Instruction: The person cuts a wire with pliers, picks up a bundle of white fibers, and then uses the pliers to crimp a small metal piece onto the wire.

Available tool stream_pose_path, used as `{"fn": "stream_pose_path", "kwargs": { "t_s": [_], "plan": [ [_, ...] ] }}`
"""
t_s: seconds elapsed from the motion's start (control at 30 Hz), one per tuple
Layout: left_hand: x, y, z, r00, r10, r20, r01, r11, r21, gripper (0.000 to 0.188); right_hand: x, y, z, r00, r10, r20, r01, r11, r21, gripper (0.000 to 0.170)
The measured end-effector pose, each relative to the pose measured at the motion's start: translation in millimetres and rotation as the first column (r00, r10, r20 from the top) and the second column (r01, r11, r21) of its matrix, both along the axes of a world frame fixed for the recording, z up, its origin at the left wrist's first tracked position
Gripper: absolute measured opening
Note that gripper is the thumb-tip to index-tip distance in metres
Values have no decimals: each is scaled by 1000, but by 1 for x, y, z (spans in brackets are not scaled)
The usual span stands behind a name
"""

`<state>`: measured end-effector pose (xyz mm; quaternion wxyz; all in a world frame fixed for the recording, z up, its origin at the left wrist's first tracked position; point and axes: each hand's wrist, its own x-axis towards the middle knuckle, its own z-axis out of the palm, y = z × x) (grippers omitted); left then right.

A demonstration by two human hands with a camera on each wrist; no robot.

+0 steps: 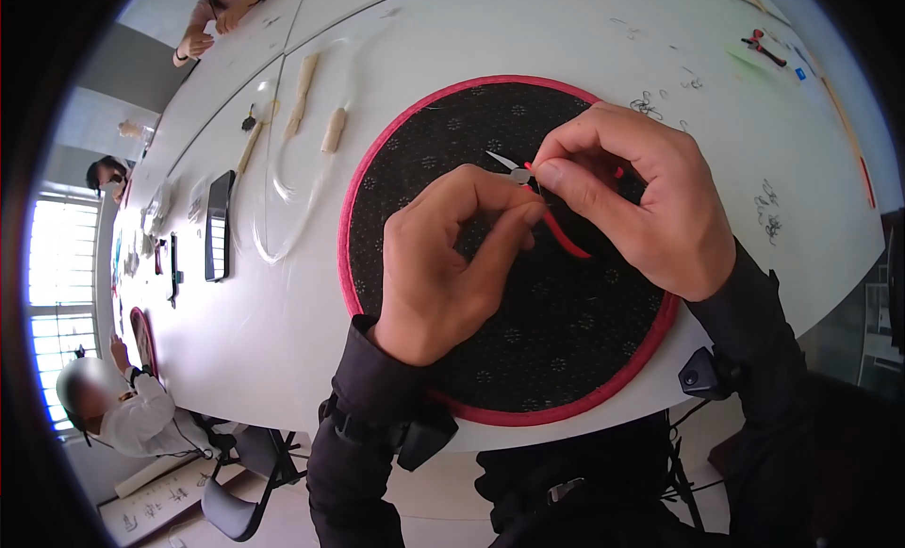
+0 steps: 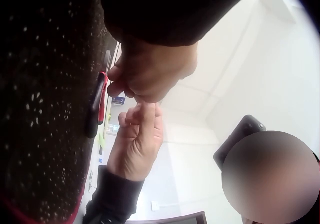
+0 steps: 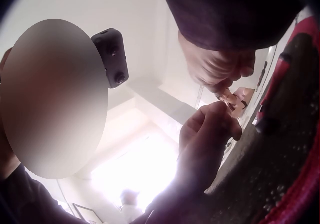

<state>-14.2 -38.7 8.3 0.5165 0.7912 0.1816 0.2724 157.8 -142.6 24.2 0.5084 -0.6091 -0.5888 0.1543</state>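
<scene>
My left hand (image 1: 443,256) and right hand (image 1: 641,190) meet over a round dark mat (image 1: 528,341) with a red rim. Thumb and forefinger are pinched together on each hand, the fingertips close to one another. What they pinch is too small and too covered by the fingers to tell. Red-handled pliers (image 1: 566,237) lie on the mat beneath the hands, their pointed metal tips showing past the fingers. In the left wrist view the pliers (image 2: 101,101) rest flat beside the hands. The right wrist view shows a red handle (image 3: 276,81) on the mat.
Curled dark wire pieces (image 1: 647,105) lie right of the mat, with a second pair of pliers (image 1: 762,49) farther back. To the left are pale wooden handles (image 1: 334,130), clear looped strands and a phone-like tablet (image 1: 219,226). Other people sit around the table (image 1: 283,359).
</scene>
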Motion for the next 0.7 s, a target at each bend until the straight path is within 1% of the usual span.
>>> {"fn": "stream_pose_path", "kwargs": {
  "t_s": [0.03,0.13,0.23,0.33,0.43,0.53,0.63,0.7],
  "plan": [
    [-1,-1,2,999,-26,-30,25,1000,-13,3,0,0,0,1000,5,-24,-5,1000,-10,9],
    [-1,-2,4,999,-44,31,45,997,-58,3,2,2,-2,991,21,-135,-29,998,-61,11],
    [1,-3,1,987,-23,157,41,993,-107,2,2,3,-2,970,36,-241,-61,993,-96,14],
    [-1,-2,4,982,-47,181,72,988,-136,3,0,2,-6,948,45,-316,-90,988,-128,16],
    [-2,-2,3,978,-22,206,57,985,-166,4,-1,-1,5,954,35,-299,-110,965,-237,14],
    [-2,-1,1,971,10,239,41,977,-209,5,-4,-3,7,952,36,-304,-125,952,-280,11],
    [0,-2,2,967,66,245,-15,979,-203,6,-9,-4,7,958,42,-283,-119,958,-261,8],
    [1,-2,1,967,100,233,-55,980,-190,5,-11,-3,1,982,67,-179,-92,986,-139,6]
  ]
}}
